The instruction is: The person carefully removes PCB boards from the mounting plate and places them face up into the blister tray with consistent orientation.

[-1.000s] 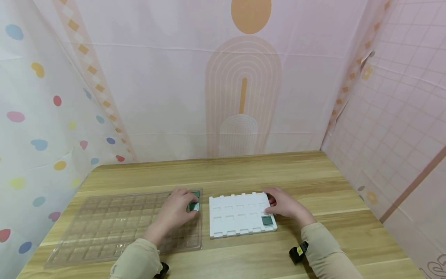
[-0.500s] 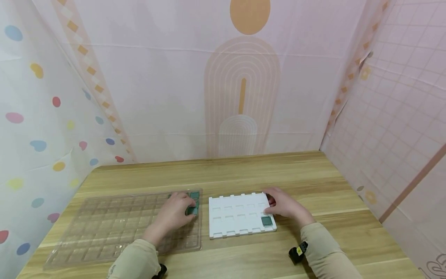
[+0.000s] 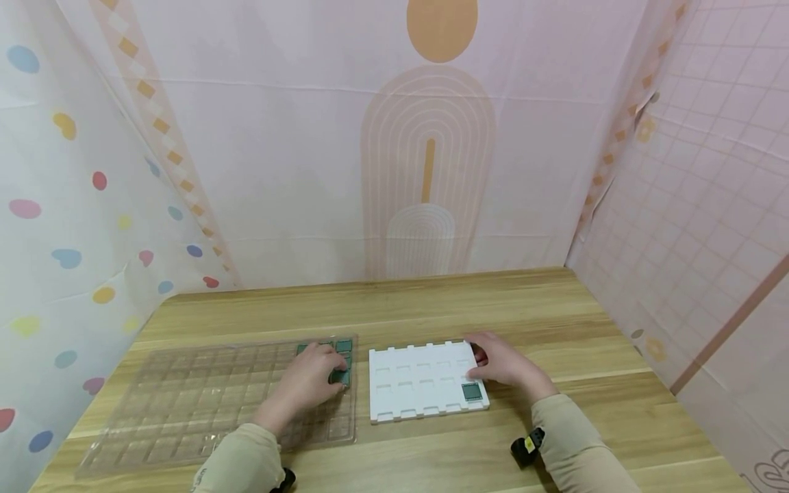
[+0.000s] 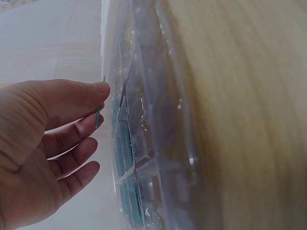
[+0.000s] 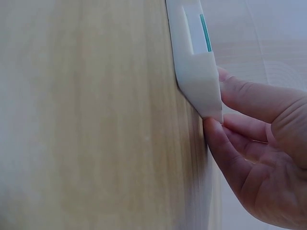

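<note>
My left hand (image 3: 308,375) is over the right end of a clear plastic compartment tray (image 3: 203,400). In the left wrist view, its thumb and fingertips pinch a thin green chip (image 4: 98,118) by the edges, seen nearly edge-on beside the tray wall. More green chips (image 3: 344,346) lie in the tray's compartments around the fingers, partly hidden by the hand. To the right, a white tray (image 3: 419,394) with shallow slots lies flat and bears one green chip (image 3: 472,391) at its near right corner. My right hand (image 3: 502,359) grips this tray's right edge, thumb on top.
Both trays lie side by side on a wood-grain table (image 3: 431,452), a narrow strip of wood between them. A patterned cloth backdrop (image 3: 296,171) hangs behind the table and on both sides. Black wrist cameras (image 3: 527,448) sit under the sleeves.
The left hand has shifted slightly left and nearer with its chip, and the chip's pale face no longer shows. The right hand and white tray keep their place.
</note>
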`<state>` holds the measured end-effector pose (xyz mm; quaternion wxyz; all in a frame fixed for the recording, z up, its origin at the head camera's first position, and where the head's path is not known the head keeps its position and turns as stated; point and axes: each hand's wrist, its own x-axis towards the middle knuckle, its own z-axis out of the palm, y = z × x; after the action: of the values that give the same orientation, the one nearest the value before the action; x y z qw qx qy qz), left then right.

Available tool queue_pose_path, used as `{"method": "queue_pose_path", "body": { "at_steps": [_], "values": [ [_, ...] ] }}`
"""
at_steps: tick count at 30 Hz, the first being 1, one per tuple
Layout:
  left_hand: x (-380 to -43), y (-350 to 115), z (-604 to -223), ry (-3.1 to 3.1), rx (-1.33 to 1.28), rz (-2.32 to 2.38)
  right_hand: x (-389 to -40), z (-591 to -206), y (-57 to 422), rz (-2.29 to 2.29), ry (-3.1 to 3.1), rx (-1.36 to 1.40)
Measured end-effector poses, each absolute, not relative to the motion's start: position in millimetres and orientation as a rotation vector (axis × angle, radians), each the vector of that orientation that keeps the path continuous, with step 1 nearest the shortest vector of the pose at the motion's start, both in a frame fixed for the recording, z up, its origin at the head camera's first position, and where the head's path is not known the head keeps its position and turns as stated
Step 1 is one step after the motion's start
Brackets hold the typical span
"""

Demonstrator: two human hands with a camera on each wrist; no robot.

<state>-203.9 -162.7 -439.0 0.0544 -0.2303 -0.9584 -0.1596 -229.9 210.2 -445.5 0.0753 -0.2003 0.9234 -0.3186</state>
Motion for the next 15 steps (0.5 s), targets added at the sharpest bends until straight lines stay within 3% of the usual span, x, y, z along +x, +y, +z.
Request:
{"method": "queue_pose_path", "body": {
  "at_steps": [15],
  "values": [
    [-203.5,-162.7,-441.5,-2.930,-0.713,-0.517,-230.3,-448.2,210.1,-0.959,2.775,-0.630]
  ]
}}
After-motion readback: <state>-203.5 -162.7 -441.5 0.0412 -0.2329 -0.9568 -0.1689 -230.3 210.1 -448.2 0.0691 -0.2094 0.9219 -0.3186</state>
